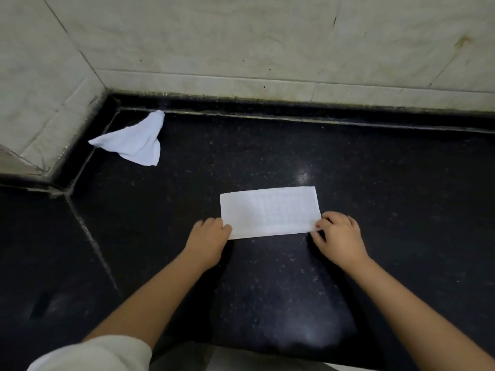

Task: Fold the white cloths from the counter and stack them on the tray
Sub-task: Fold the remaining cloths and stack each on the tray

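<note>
A white cloth (269,212), folded into a flat rectangle, lies on the black counter (375,183) in front of me. My left hand (209,241) pinches its near left corner with curled fingers. My right hand (338,238) pinches its near right corner. A second white cloth (134,141) lies crumpled at the back left, near the wall corner. No tray is in view.
Pale tiled walls (241,49) close the counter at the back and on the left. A grout seam (91,236) runs diagonally across the counter's left part. The counter's front edge (267,349) is just below my forearms.
</note>
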